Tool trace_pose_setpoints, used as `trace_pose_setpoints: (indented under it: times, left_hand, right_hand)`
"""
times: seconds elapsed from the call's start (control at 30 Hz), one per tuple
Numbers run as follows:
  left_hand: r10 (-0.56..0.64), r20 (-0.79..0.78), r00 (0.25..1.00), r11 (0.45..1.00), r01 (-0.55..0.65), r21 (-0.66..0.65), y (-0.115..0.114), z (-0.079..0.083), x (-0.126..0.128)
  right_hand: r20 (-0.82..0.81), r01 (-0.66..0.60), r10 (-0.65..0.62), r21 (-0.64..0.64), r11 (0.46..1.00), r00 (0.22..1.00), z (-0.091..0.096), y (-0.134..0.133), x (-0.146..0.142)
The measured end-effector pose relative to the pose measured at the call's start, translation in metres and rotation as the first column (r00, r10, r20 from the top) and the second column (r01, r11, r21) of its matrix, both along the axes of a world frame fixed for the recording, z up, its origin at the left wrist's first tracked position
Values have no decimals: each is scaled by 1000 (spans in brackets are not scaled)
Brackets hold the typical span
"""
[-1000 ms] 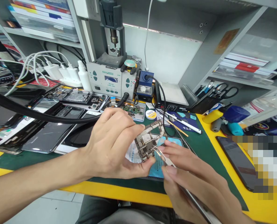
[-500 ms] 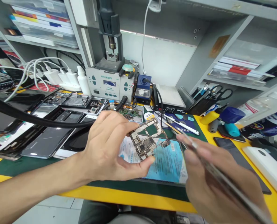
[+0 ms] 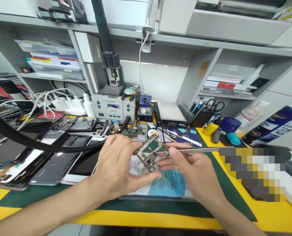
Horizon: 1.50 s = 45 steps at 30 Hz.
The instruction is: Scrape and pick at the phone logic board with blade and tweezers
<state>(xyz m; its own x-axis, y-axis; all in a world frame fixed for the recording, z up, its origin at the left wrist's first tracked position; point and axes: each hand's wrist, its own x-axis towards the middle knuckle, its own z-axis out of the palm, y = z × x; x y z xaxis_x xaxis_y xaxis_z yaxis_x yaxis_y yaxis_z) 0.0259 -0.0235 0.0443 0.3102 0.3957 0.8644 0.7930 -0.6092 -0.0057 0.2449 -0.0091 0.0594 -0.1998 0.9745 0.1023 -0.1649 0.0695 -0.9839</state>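
Observation:
A phone circuit board (image 3: 152,158) with metal shields and chips is held tilted above the mat. My left hand (image 3: 115,167) grips it by opposite edges, thumb below and fingers above. At its right edge is my right hand (image 3: 197,172), closed around silver tweezers (image 3: 207,149) that lie almost level and stick out to the right. Its fingertips are at the board's right side; whether they press on it I cannot tell. Under the board lies a blue and white printed sheet (image 3: 165,186).
Several opened phones (image 3: 53,160) lie at the left, crossed by a thick black hose (image 3: 49,147). Behind stand a hot-air station (image 3: 111,106) and a tray of small boards (image 3: 136,131). White tools (image 3: 185,138), a pen holder (image 3: 198,118) and a yellow bottle (image 3: 209,127) are at the right.
My right hand has come from the lower right to the board's right edge, and the tweezers have turned from slanting to nearly level. The view has tilted up; my left hand still holds the board.

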Motion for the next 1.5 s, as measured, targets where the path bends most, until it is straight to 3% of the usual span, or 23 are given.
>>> trace_pose_setpoints:
  times: [0.3, 0.57, 0.73, 0.93, 1.13, 1.27, 1.5]
  left_hand:
    - [51, -23, 998, 995, -52, -89, 0, -3, 1]
    - [17, -74, 997, 975, -33, -220, -3, -1, -1]
    - [-75, -144, 987, 958, 31, -285, 0, 3, -10]
    - [-246, -210, 946, 937, 177, -302, 6, 1, -18]
    - [-276, -219, 936, 931, 204, -303, 3, -2, -18]
    - [-259, -207, 944, 934, 189, -303, 3, -3, -19]
    - [-236, -238, 942, 941, 161, -296, 11, -5, -21]
  right_hand:
    - [-29, -28, 27, -38, 999, 999, 1, 1, 0]
    - [0, -41, 41, -59, 997, 999, 1, 8, 2]
    - [47, -151, 156, -91, 984, 987, -3, 18, 12]
    - [116, -326, 346, -161, 931, 931, -10, 26, 13]
    - [123, -396, 415, -156, 905, 901, -14, 30, 12]
    - [119, -365, 378, -116, 924, 918, -14, 33, 15]
    - [92, -125, 123, 10, 992, 988, -13, 40, 23]
